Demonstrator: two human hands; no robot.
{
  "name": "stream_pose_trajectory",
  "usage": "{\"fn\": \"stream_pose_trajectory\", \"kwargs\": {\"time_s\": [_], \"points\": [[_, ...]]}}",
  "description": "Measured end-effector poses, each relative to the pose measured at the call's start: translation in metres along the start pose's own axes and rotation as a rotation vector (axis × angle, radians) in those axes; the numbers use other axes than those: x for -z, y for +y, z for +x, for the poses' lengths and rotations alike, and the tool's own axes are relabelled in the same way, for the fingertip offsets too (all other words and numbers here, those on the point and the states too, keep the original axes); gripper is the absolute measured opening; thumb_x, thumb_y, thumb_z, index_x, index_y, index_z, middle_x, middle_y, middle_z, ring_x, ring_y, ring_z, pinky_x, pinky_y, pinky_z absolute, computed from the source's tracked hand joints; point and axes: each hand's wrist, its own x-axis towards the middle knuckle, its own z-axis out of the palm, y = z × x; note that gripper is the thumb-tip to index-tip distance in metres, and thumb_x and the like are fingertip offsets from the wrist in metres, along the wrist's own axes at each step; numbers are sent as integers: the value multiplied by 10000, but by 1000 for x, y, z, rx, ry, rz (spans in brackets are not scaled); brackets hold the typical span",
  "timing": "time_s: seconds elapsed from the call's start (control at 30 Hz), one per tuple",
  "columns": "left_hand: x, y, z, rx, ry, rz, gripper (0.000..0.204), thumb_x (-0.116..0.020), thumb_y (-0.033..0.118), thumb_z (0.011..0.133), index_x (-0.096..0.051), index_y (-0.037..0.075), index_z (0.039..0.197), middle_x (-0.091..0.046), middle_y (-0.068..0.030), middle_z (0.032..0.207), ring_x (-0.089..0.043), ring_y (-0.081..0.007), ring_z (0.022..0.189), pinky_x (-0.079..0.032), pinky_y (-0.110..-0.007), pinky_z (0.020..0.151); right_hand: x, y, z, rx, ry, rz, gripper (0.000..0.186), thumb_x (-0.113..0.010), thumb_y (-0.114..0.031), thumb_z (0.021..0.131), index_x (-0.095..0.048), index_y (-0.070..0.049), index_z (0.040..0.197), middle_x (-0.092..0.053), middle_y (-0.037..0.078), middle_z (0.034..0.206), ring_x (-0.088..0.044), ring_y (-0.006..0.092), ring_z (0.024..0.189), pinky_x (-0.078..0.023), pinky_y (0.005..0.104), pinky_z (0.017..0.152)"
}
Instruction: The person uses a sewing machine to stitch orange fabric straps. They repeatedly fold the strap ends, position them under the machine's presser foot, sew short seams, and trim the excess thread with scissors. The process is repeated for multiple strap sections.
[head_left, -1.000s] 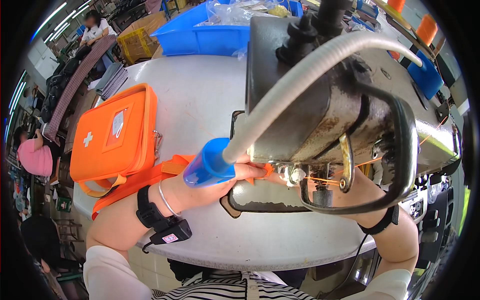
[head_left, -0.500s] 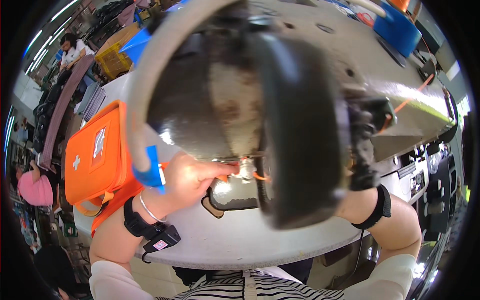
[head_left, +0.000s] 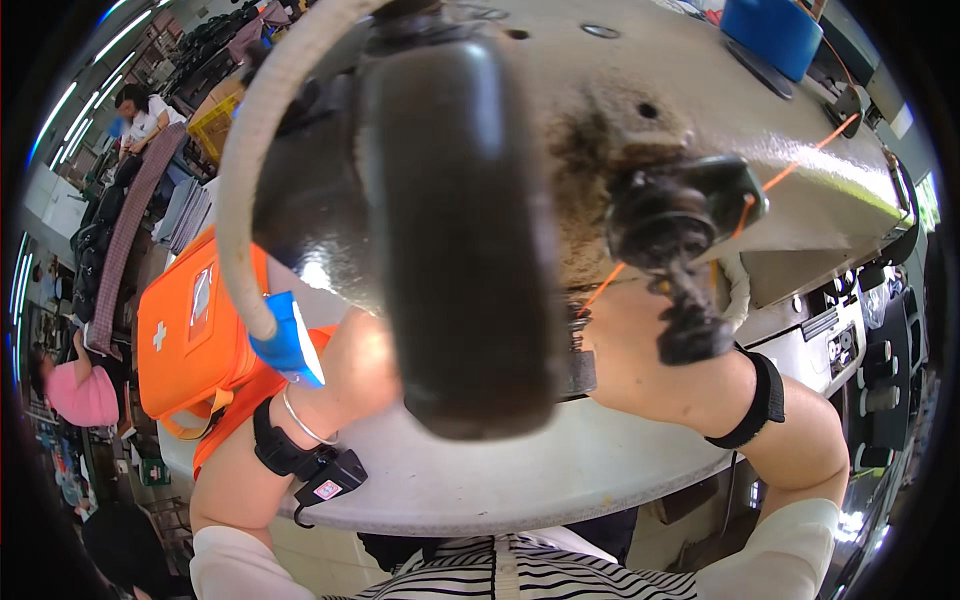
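The dark rounded head of a sewing machine (head_left: 465,250) fills the middle of the view, blurred, and covers the fingers of both hands. From the left, my left hand (head_left: 362,362) reaches in behind it; only the back of the hand and the wrist show. My right hand (head_left: 632,345) comes in on the other side, next to the black thread tensioner (head_left: 665,225). Orange thread (head_left: 790,172) runs down through the tensioner toward the hidden area near my right hand. An orange bag (head_left: 205,325) with a white cross lies left of my left forearm.
A curved pale hose (head_left: 240,180) with a blue tag (head_left: 290,340) hangs close above my left wrist. The white table (head_left: 560,480) curves in front of me. A blue thread spool (head_left: 770,40) stands at the far right. Other people work at the far left.
The view has shifted, so the machine head appears further left. My left fingers, earlier visible near the needle area by the orange thread, are now covered. More of my right hand shows.
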Motion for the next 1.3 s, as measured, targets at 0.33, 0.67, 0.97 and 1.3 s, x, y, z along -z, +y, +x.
{"fn": "stream_pose_trajectory", "kwargs": {"time_s": [0.33, 0.67, 0.97, 1.3], "points": [[0, 2, 7, -25, 51, -66, 267, -670, -30, 688, -729, 88, 920, -695, -81, 986, -652, -286, 921, -510, -353, 757, -21, -3, 2, -213, 198, 281, 72, -612, -62, 672, -615, 2, 706, -588, 136, 653, -587, 304, 601, -466, 403, 553], [-15, -9, -5, 65, 95, -355, 197, -618, -15, 836, -671, 67, 1007, -682, -96, 973, -647, -257, 807, -503, -358, 720, -4, -9, 2, -38, 23, -49, 132, -561, 28, 634, -660, 8, 718, -571, 125, 694, -554, 316, 672, -450, 427, 689], [-1, -1, -1, -69, 67, -142, 239, -618, -24, 813, -673, 68, 1026, -662, -101, 998, -635, -272, 916, -494, -346, 780, -11, -3, -10, 134, -57, -456, 90, -612, -30, 596, -661, -39, 670, -528, 59, 680, -527, 257, 702, -442, 399, 655], [-25, -19, -11, 87, 99, -246, 124, -652, 159, 913, -710, 101, 1006, -689, -46, 996, -628, -186, 912, -441, -306, 826, -12, -2, 2, 42, 54, -187, 178, -576, -71, 688, -661, -97, 842, -581, 100, 588, -577, 319, 577, -435, 413, 605]]}}
